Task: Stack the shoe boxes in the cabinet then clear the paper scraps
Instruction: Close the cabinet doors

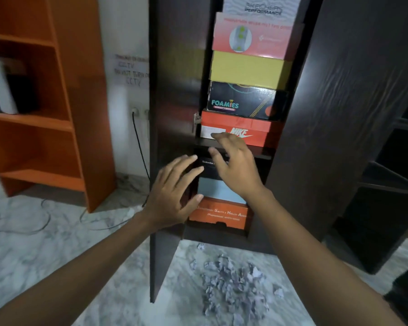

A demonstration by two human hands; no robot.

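The left hand (172, 196) and right hand (233, 161), fingers spread and holding nothing, hover before a black cardboard shoe box (210, 167) lying flat under the dark cabinet's shelf (257, 152), short end outward; crumpled grey paper scraps (233, 288) litter the marble floor (33, 243).

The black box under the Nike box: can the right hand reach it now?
Probably yes: the right hand hovers open directly before the black box, and both cabinet doors stand open.

Dark wood-grain cabinet (353, 95), glossy cardboard shoe boxes (250, 69), crumpled paper scraps (233, 288) on polished marble floor (45, 243).
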